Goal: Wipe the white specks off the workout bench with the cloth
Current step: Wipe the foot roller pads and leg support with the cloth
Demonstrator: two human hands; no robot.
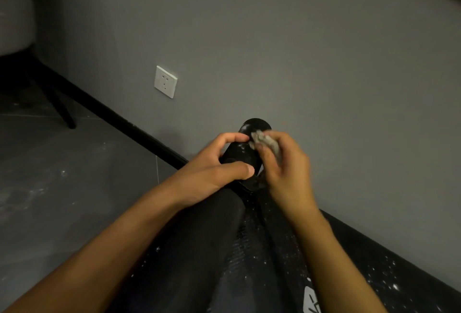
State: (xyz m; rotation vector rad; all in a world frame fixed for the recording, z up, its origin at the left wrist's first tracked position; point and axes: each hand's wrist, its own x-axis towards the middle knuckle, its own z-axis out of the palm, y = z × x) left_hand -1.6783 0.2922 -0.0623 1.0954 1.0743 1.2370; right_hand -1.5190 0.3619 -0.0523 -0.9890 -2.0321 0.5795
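Head view. A grey wall [299, 38] fills the background, meeting a grey tiled floor [74, 163] along a black skirting board [112, 113]. A white wall socket [165, 81] sits above and to the left of the hands. A dark furniture leg [62, 110] stands on the floor well to the left. The floor shows faint white dust.

The workout bench [349, 263] is black and runs from the lower right corner up towards the hands, close along the wall. Its surface is scattered with white specks [395, 287], densest below the right forearm, thinner under the wrists. A white printed mark [310, 297] shows on the bench near the bottom edge. At the far end, between the hands, is a black cylindrical pad [254, 125]. Its rounded end rises just above the fingertips and carries pale smears.

The left hand [217, 163] grips the cylindrical pad from its left side, with the fingers curled over the top and the thumb across the near face. The right hand [282, 163] pinches a small bunched grey cloth [265, 140] in curled fingers. The cloth touches the pad's upper right side, just beside the left fingertips. The two hands are close together, not touching.

A dark shape lies below the left wrist along the bench. Whether it is a leg or padding cannot be determined.
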